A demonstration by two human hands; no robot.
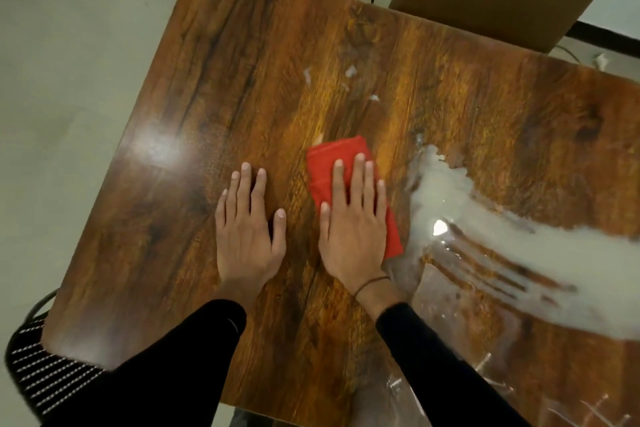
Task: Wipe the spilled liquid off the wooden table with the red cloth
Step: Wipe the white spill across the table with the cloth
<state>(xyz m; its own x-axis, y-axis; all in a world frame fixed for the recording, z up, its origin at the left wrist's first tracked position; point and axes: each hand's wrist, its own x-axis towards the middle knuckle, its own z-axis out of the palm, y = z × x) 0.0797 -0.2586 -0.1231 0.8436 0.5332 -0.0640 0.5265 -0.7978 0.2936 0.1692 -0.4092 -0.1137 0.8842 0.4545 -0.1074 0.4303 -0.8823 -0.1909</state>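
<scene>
Red cloth [327,166] folded flat, right hand [353,239] pressing it

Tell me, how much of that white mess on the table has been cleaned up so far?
Little looks done: the milky spill is still broad, smeared in streaks toward the right. In hand: the right hand presses flat on the folded red cloth beside it. Left: the spill and small splashes farther up.

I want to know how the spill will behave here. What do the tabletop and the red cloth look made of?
The wooden table looks like wood or wood-grain laminate with a glossy sealed finish: glare patches show, and the white spilled liquid sits smeared on top. The red cloth looks like soft matte woven fabric, folded, lying flat under the right hand.
</scene>
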